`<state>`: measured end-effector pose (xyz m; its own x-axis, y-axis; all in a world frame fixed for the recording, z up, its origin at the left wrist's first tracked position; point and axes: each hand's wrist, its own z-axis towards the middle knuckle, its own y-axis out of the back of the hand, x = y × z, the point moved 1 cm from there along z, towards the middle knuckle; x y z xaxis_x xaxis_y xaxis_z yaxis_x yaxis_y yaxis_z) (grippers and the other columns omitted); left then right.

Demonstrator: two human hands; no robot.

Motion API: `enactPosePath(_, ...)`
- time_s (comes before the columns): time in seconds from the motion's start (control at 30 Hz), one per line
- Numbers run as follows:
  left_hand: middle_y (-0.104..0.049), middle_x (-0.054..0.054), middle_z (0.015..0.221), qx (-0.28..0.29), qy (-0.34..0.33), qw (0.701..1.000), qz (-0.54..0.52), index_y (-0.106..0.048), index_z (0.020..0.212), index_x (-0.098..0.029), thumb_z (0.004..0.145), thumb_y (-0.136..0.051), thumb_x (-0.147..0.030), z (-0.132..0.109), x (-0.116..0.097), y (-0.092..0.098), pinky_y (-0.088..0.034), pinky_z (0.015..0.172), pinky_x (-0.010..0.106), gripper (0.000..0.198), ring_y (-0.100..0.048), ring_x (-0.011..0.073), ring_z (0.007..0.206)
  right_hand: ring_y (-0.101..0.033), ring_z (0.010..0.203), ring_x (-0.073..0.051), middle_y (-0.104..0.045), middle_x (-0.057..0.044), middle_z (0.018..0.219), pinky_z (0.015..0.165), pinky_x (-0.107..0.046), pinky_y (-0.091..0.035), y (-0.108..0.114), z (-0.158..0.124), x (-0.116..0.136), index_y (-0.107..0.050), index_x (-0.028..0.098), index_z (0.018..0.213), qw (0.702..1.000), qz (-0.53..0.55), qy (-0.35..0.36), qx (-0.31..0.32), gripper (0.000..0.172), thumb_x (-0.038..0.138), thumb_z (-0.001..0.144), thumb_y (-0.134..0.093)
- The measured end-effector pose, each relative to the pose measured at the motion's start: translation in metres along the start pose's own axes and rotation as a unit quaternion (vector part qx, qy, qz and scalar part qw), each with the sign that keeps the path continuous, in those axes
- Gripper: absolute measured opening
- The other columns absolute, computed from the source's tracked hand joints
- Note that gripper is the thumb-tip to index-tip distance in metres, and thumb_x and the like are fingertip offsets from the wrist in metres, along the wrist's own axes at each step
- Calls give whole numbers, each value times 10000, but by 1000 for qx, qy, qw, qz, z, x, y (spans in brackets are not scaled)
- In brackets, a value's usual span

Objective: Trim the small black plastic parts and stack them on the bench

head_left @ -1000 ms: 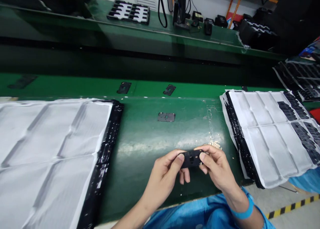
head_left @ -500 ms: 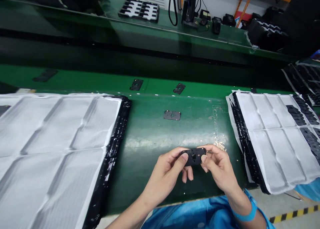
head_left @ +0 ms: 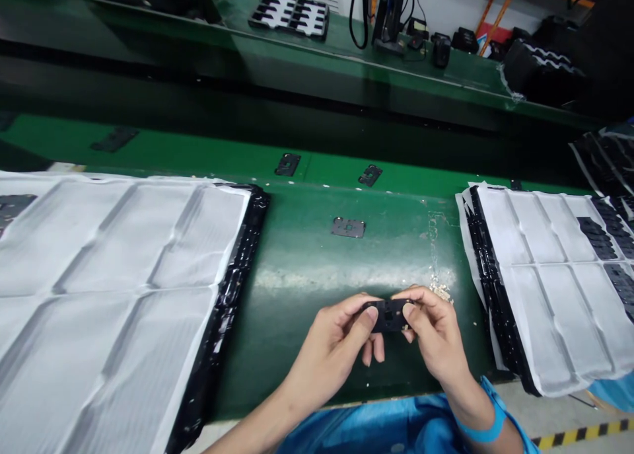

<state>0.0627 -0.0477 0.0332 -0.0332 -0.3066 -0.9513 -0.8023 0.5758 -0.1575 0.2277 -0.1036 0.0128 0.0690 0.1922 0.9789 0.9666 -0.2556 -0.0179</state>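
Note:
Between my two hands is a small black plastic plate [head_left: 389,316] with a square hole near its middle, held above the green table near its front edge. My left hand [head_left: 341,338] pinches the plate's left end, thumb on top and fingers behind. At the right end, my right hand [head_left: 430,332] grips it the same way, with a blue band round that wrist. A similar dark plate [head_left: 348,227] lies flat on the table beyond my hands. Pale crumbs [head_left: 440,291] are scattered beside my right hand.
To the left lies a stack of black trays [head_left: 232,289] topped with a white liner. Another lined tray stack [head_left: 545,295], partly filled with dark plates, stands at the right. Farther back, several plates, including one plate [head_left: 288,164], lie on a green strip [head_left: 208,153].
The whole view has shifted slightly, so the background sits farther right. Both hands keep hold of the black plate, its tilt changed a little.

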Motion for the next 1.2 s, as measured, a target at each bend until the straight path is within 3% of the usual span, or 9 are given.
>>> enactPosePath(0.43, -639, -4, 647, -5, -82, 994, 78, -748, 1036, -148, 1059, -501, -295, -9, -1, 2, -508, 583, 245, 288, -595, 132, 536, -463, 560, -114, -572, 12, 685, 522, -231, -376, -2, -6, -11, -757, 182, 866, 998, 58, 0, 8, 327, 461, 1002, -653)
enactPosePath(0.7, -658, -2, 616, 9, -16, 1000, 5, -732, 953, -140, 1042, -500, -348, -8, -3, 2, -482, 539, 228, 324, -576, 120, 487, -522, 587, -129, -652, -25, 766, 552, -250, -426, 3, -7, -10, -802, 181, 1012, 998, 53, -25, 40, 324, 483, 988, -686)
enactPosePath(0.87, -671, -5, 609, 0, -9, 1000, -23, -723, 967, -145, 1022, -521, -346, -9, -4, 1, -483, 538, 235, 290, -579, 123, 479, -480, 531, -118, -579, 11, 643, 527, -240, -402, 0, -9, -4, -799, 171, 966, 1000, 13, -16, 18, 345, 488, 989, -665)
enactPosePath(1.2, -680, 11, 570, -15, 22, 998, -58, -722, 905, -142, 1002, -523, -350, -8, -2, -2, -477, 503, 228, 304, -579, 127, 450, -473, 498, -115, -554, 21, 590, 487, -227, -375, -4, -11, -1, -778, 164, 922, 999, -39, -30, -1, 351, 475, 997, -632)
